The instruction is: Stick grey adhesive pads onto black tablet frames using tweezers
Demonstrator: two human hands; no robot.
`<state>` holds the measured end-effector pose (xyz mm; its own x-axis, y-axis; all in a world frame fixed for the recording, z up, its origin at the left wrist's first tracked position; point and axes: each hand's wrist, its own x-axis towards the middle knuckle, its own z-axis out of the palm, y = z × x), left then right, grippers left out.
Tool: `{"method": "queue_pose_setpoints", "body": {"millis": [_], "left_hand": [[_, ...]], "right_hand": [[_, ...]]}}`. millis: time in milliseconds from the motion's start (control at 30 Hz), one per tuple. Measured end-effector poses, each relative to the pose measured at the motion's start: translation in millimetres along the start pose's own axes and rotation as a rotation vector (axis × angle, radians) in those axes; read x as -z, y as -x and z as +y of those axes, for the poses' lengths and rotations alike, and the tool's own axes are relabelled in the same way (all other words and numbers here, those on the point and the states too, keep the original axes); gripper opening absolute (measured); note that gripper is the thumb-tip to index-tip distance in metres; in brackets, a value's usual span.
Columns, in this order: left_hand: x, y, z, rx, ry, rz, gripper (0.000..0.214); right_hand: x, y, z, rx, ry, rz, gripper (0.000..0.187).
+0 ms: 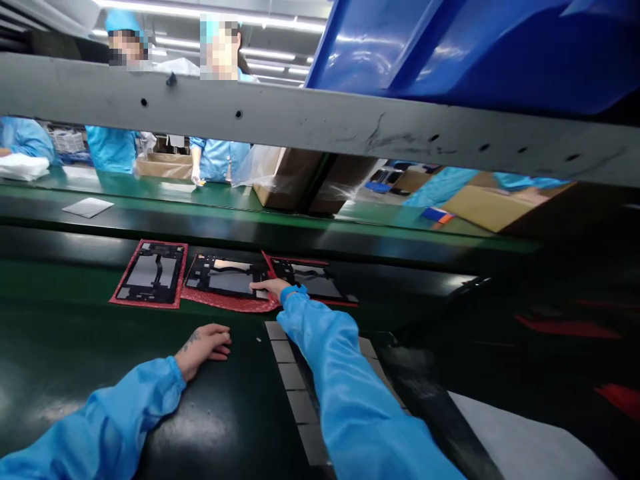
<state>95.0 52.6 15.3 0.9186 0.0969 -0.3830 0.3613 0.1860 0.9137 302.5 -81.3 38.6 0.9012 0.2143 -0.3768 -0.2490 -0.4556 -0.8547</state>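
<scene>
My right hand (270, 289) reaches forward in a blue sleeve and its fingers rest on the edge of the middle black frame part (225, 275), which lies on a red bubble sheet (227, 300). A similar black part (151, 273) lies on red sheet to the left, and a third (310, 277) to the right, partly under my wrist. My left hand (205, 347) lies loosely curled on the dark work surface (75, 347), holding nothing. Several grey rectangular pads (293, 377) lie in a row beside my right forearm.
A grey metal beam (320, 123) crosses the view above, with a blue bin (475, 53) on it. Beyond a green conveyor (150, 187), two people in blue coats stand by cardboard boxes (295, 183). A grey sheet (87, 207) lies on the conveyor. White material (525, 440) lies at bottom right.
</scene>
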Motion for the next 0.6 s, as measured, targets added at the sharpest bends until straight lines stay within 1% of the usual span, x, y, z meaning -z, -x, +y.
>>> {"method": "queue_pose_setpoints", "body": {"millis": [33,100,167,233,267,333,367,433,467,533,600], "left_hand": [[-1.4,-5.5,1.2,0.043,0.087,-0.010,0.042],[-5.9,-15.8,7.5,0.072,0.258,-0.023,0.050],[-12.4,-21.4,15.4,0.040,0.404,-0.006,0.047],[-19.5,-17.6,18.9,-0.009,0.513,0.044,0.038],[-22.5,-11.2,17.3,-0.024,0.552,0.080,0.032],[-26.6,10.2,7.5,-0.026,0.607,0.174,0.021],[-27.6,24.2,0.3,-0.014,0.625,0.218,0.019],[-27.8,54.2,-14.1,0.027,0.646,0.276,0.023],[-27.2,68.2,-19.6,0.052,0.654,0.275,0.026],[-26.1,89.9,-25.5,0.108,0.687,0.200,0.031],[-25.9,101.8,-26.1,0.169,0.724,0.123,0.037]], "right_hand": [[-0.7,8.0,-4.5,-0.031,-0.060,-0.030,0.025],[-4.7,29.8,-9.8,-0.067,-0.183,-0.080,0.027],[-12.8,60.3,-6.9,-0.067,-0.311,-0.118,0.026],[-23.3,97.1,5.5,-0.051,-0.429,-0.135,0.022],[-28.3,116.4,14.7,-0.045,-0.482,-0.137,0.022],[-35.7,153.8,35.8,-0.063,-0.565,-0.124,0.030],[-37.8,171.1,46.6,-0.086,-0.605,-0.112,0.037],[-40.4,202.7,66.1,-0.146,-0.699,-0.100,0.047],[-41.7,217.1,74.5,-0.175,-0.734,-0.101,0.049],[-46.3,243.5,89.0,-0.214,-0.766,-0.113,0.050],[-52.4,266.9,101.7,-0.217,-0.745,-0.137,0.048]]}}
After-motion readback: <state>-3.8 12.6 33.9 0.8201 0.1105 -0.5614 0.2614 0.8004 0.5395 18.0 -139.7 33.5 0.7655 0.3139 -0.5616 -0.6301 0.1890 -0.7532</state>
